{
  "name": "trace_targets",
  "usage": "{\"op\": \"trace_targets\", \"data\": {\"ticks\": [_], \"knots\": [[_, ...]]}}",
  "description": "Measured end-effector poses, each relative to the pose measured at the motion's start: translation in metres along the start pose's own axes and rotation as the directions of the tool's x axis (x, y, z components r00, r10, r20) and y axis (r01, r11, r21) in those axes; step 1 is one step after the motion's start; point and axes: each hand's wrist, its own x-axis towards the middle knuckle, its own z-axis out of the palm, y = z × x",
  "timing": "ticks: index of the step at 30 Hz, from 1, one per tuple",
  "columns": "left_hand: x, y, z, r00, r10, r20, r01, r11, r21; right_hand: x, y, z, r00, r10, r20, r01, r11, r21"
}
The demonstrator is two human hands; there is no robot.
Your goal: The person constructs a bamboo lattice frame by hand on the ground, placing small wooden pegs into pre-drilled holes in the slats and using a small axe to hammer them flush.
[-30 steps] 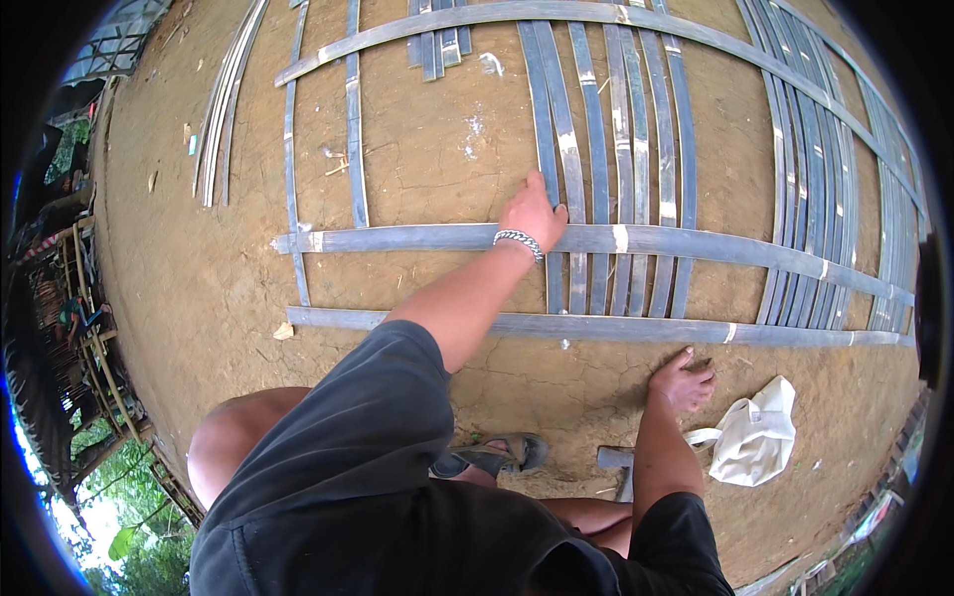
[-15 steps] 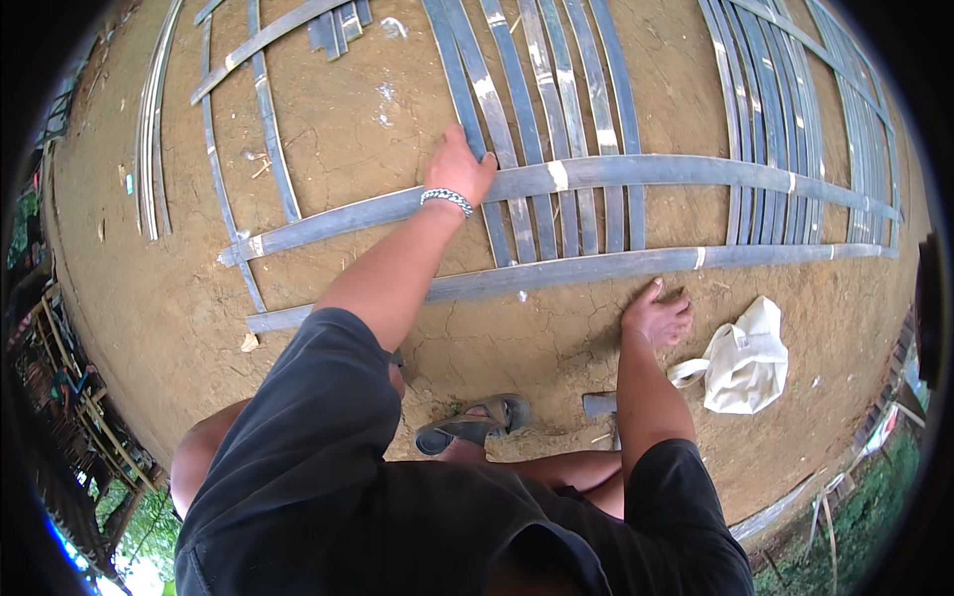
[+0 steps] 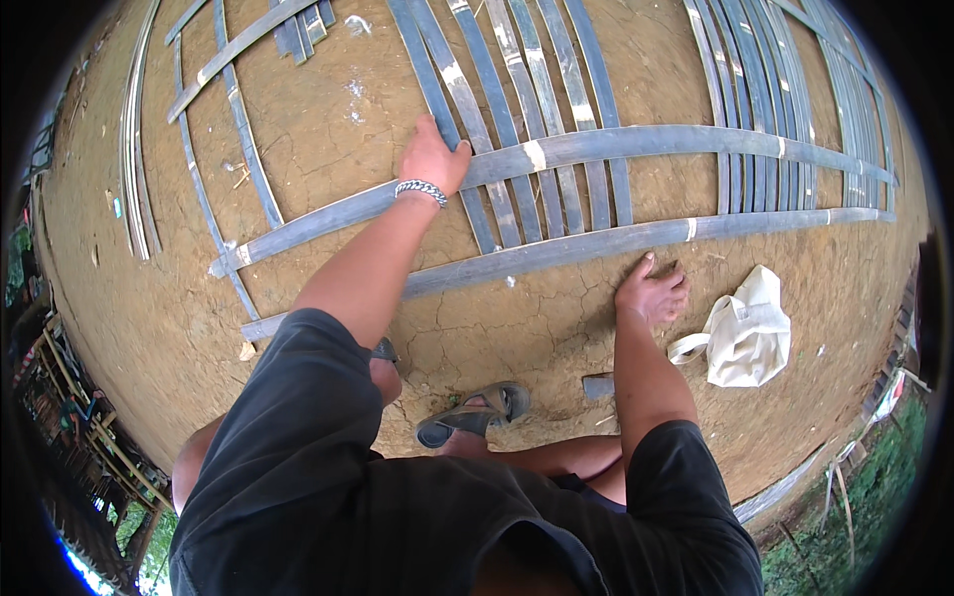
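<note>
My left hand (image 3: 434, 159), with a chain bracelet at its wrist, lies over the upper long bamboo strip (image 3: 636, 143). Its thumb and fingers close around the leftmost upright bamboo slat (image 3: 425, 70) where the two cross. More upright slats (image 3: 532, 99) stand side by side to its right, passing under the upper strip and reaching the lower long strip (image 3: 556, 248). My right hand (image 3: 653, 292) rests on the dirt just below that lower strip, fingers apart and holding nothing. A white cloth bag (image 3: 750, 333) lies to its right.
A dark flat metal piece (image 3: 598, 386) sits on the ground near my right forearm. My sandalled foot (image 3: 475, 415) is below. Thin strips (image 3: 134, 149) lie far left, short offcuts (image 3: 298, 38) at the top, and tightly packed slats (image 3: 760, 99) at the right.
The whole view has shifted slightly, the slats now sitting higher and further left in it. Both hands keep nearly the same places against the bamboo and the ground.
</note>
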Motion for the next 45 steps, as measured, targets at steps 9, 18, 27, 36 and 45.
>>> {"op": "trace_targets", "data": {"ticks": [9, 18, 27, 36, 45], "knots": [[0.000, -0.008, 0.010, 0.991, 0.046, -0.127, -0.049, 0.999, -0.020, 0.000, -0.002, -0.004, 1.000, 0.000, 0.013, 0.000, 1.000, 0.016], [0.008, -0.019, 0.019, 0.970, 0.091, -0.224, -0.103, 0.994, -0.042, -0.002, -0.002, -0.005, 1.000, -0.002, 0.003, 0.002, 1.000, -0.012], [0.001, -0.007, 0.008, 0.993, 0.050, -0.109, -0.055, 0.998, -0.037, -0.002, -0.003, -0.008, 0.999, 0.001, 0.036, -0.003, 0.998, 0.056], [0.003, -0.012, 0.014, 0.978, 0.119, -0.169, -0.120, 0.993, 0.004, -0.002, 0.000, -0.005, 1.000, -0.020, -0.005, 0.020, 0.997, 0.069], [-0.002, -0.008, 0.012, 0.980, 0.114, -0.161, -0.117, 0.993, -0.004, -0.004, -0.003, -0.012, 1.000, -0.008, 0.024, 0.005, 0.995, 0.098]]}}
